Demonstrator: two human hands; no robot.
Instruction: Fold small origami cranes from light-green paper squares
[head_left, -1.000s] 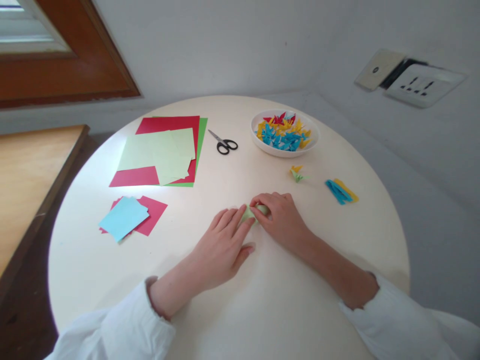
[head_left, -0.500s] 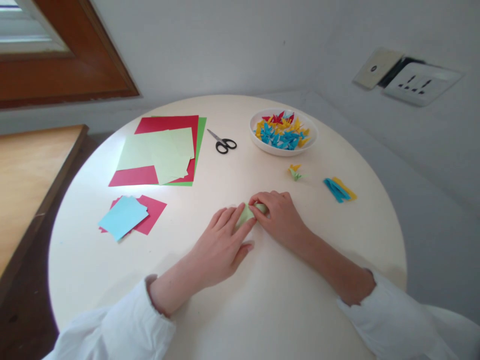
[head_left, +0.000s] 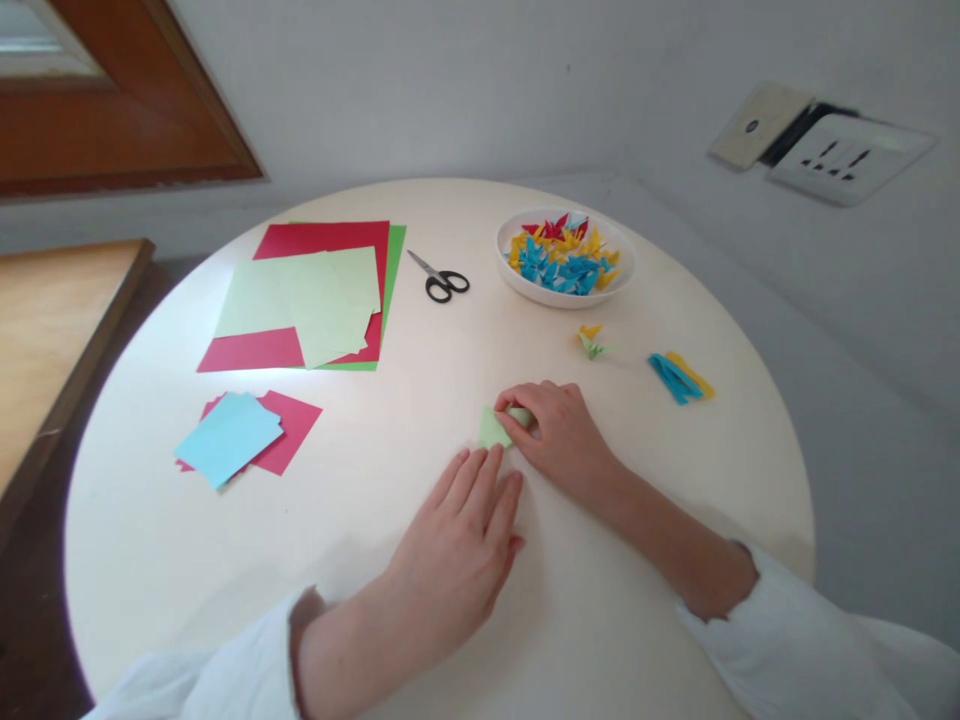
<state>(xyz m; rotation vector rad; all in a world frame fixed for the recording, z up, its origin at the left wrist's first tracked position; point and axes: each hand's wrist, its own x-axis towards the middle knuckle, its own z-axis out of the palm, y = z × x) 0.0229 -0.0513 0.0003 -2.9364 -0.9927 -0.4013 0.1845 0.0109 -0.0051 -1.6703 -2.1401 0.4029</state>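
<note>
A small light green piece of folded paper (head_left: 491, 430) lies on the white round table (head_left: 420, 360) in front of me. My right hand (head_left: 551, 425) pinches its right part between thumb and fingers, hiding some of the folds. My left hand (head_left: 461, 540) rests flat, fingers stretched out, with the fingertips at the paper's lower edge; I cannot tell whether they touch it. Beyond my right hand sit a small green folded paper crane (head_left: 591, 346) and a yellow one (head_left: 589, 331), close together.
A white bowl (head_left: 517, 286) holds many red, yellow and blue paper cranes. Black-handled scissors (head_left: 442, 284) lie left of it. Red and green sheets (head_left: 300, 290) are stacked at the back left, with blue and red squares (head_left: 232, 435) nearer. Folded blue and yellow strips (head_left: 675, 378) lie right.
My left hand has drawn back toward me from the green paper, uncovering its left part. My right hand keeps its pinch. The view has shifted slightly.
</note>
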